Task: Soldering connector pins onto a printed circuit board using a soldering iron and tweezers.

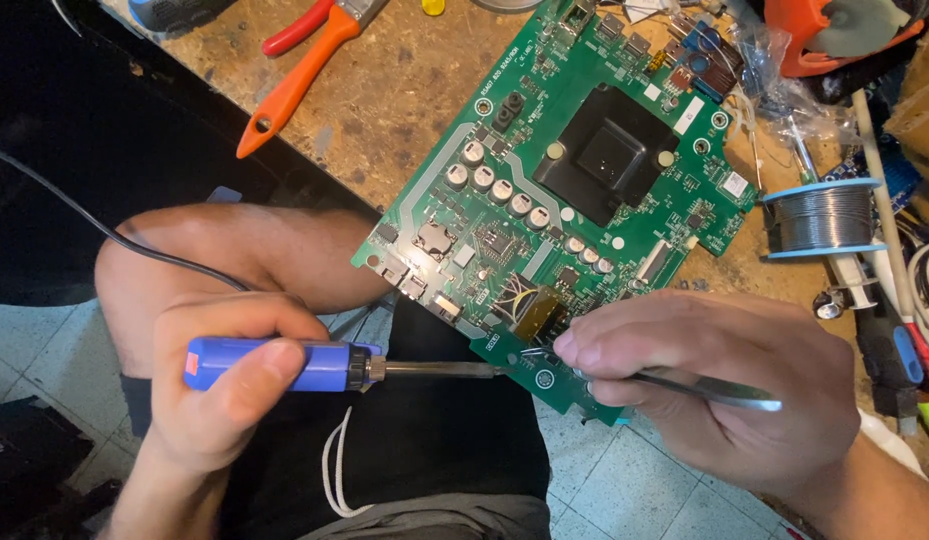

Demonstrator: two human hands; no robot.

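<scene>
Spread across a worn brown counter [405, 90] and jutting past its edge over a lap: a green circuit board [585, 200] with a black square block at its middle and a row of small silver cans. At right, right hand [715, 385] clenched around metal tweezers [710, 388], tips pressed to the board's near corner. At left, left hand [225, 385] wrapped around the blue handle of a soldering iron [325, 366], its metal tip laid flat and meeting the board's near corner just beside the tweezers. Beyond the board, orange-handled pliers [295, 85] lying on the counter. To the right, a spool of solder wire [825, 218] with blue rims, standing near the board's far edge.
</scene>
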